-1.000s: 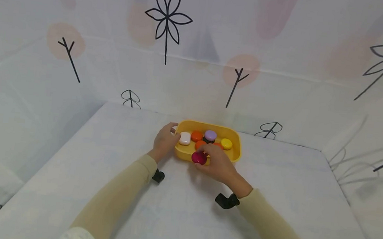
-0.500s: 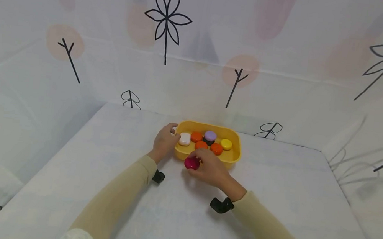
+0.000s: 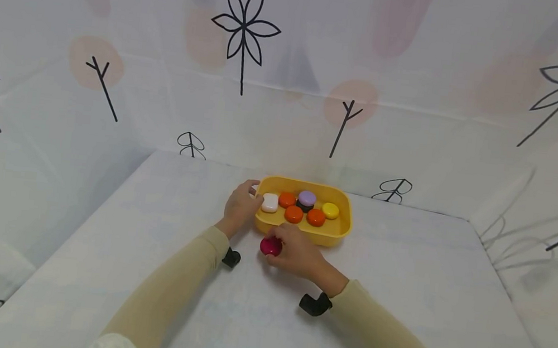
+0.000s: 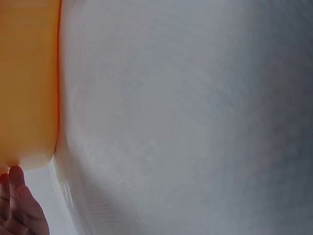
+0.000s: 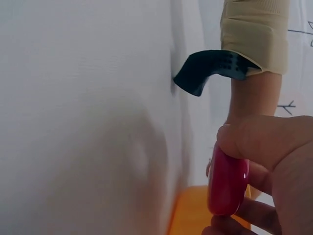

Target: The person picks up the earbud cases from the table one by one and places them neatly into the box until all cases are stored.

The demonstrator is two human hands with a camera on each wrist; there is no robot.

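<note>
A yellow plastic bin (image 3: 323,239) stands on the white cloth-covered table. Its left end is held by my left hand (image 3: 242,203), the thumb over the rim and the other fingers along the outside; in the left wrist view the fingertips (image 4: 16,175) touch its wall. Just in front of the bin, my right hand (image 3: 295,251) pinches a glossy magenta rounded disc (image 3: 270,246) between thumb and fingers. The right wrist view shows the magenta disc (image 5: 228,183) edge-on, held above the cloth. Inside the bin lie a white rounded-square piece (image 3: 269,203) and several orange pieces (image 3: 316,217).
Also in the bin are a yellow disc (image 3: 330,210) and a lilac disc (image 3: 307,198) on top of a black one (image 3: 304,207). Black camera mounts (image 3: 315,304) jut from both wrists. A patterned cloth wall (image 3: 285,113) rises behind the table.
My right hand has drawn the magenta disc leftward and toward me, from over the bin's front rim to in front of it, uncovering orange pieces. My left hand has stayed on the bin.
</note>
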